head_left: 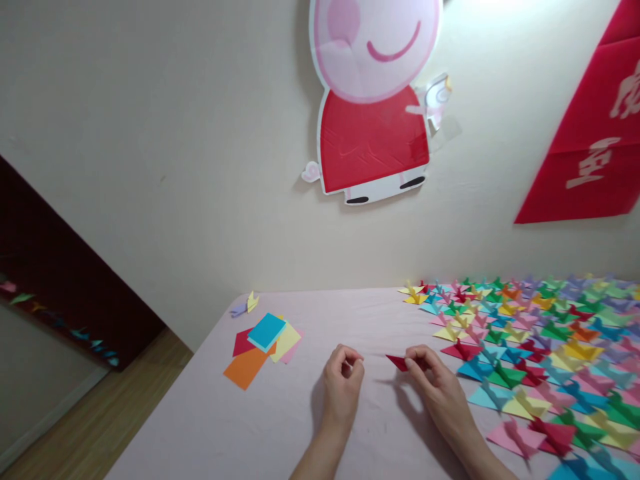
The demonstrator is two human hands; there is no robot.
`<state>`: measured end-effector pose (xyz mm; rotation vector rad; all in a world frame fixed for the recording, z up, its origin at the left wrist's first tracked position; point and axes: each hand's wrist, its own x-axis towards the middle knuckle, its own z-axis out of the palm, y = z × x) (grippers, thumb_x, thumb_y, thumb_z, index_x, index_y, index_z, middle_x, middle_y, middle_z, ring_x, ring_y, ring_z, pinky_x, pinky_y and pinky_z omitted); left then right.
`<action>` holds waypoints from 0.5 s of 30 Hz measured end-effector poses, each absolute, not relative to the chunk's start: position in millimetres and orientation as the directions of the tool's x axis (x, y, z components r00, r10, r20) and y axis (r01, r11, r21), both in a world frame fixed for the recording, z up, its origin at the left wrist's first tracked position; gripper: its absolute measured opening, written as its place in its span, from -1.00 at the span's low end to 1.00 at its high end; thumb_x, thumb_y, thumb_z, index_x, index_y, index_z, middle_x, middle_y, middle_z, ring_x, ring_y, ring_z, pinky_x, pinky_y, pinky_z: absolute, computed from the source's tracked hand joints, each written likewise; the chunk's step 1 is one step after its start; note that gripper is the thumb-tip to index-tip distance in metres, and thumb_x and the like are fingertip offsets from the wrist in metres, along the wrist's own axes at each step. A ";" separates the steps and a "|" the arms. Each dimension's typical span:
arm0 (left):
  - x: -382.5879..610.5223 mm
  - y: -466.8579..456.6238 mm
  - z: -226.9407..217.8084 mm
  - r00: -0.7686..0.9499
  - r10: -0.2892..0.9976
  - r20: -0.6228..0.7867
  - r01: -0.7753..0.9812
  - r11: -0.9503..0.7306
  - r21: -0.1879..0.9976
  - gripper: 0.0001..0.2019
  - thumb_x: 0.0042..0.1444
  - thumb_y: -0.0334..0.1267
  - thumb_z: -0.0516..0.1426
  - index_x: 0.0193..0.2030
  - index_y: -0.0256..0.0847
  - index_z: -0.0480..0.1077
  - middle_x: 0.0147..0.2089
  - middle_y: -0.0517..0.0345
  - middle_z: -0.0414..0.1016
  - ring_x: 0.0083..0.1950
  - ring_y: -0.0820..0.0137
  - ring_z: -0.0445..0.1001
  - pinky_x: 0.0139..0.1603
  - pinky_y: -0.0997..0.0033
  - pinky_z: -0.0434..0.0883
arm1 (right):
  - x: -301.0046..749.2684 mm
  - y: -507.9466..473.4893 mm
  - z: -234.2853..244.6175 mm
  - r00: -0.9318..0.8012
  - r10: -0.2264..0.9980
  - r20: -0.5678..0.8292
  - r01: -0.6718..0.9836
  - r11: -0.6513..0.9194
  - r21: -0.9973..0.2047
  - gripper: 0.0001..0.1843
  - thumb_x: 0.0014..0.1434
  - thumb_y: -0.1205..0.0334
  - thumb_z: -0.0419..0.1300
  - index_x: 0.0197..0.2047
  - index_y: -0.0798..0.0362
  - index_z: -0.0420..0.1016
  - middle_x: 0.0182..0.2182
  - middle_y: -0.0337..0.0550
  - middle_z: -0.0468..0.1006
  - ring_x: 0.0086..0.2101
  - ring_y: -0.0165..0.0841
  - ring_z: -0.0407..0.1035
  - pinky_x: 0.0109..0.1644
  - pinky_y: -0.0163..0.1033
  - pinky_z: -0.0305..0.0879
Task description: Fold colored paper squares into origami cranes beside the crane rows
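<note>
My right hand pinches a small dark red folded paper between thumb and fingers, its pointed end toward the left. To its left, my left hand is closed with thumb and index fingertips together, and nothing shows between them. A gap separates the two hands, both just above the pale pink tablecloth. Left of my left hand lie loose square paper sheets: a blue stack on top, with an orange sheet, a red sheet and a yellow sheet around it.
Rows of colourful folded paper cranes cover the table's right side, close to my right forearm. Two small folded papers sit at the far left corner. A wall behind carries a pig cutout and a red banner.
</note>
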<state>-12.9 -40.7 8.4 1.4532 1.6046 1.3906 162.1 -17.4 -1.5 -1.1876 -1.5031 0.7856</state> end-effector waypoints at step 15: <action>3.7 -46.7 8.2 -0.105 0.991 0.078 0.167 -0.060 0.984 -0.93 0.09 -0.26 0.13 -0.32 -0.18 0.41 -0.38 0.24 0.44 -0.34 0.40 0.35 -0.28 0.47 0.28 | 154.0 -21.0 -5.9 -0.102 0.952 0.289 0.224 0.306 -0.925 -0.74 0.24 0.00 0.10 -0.32 -0.01 0.44 -0.41 -0.20 0.46 -0.37 -0.29 0.38 -0.28 -0.23 0.32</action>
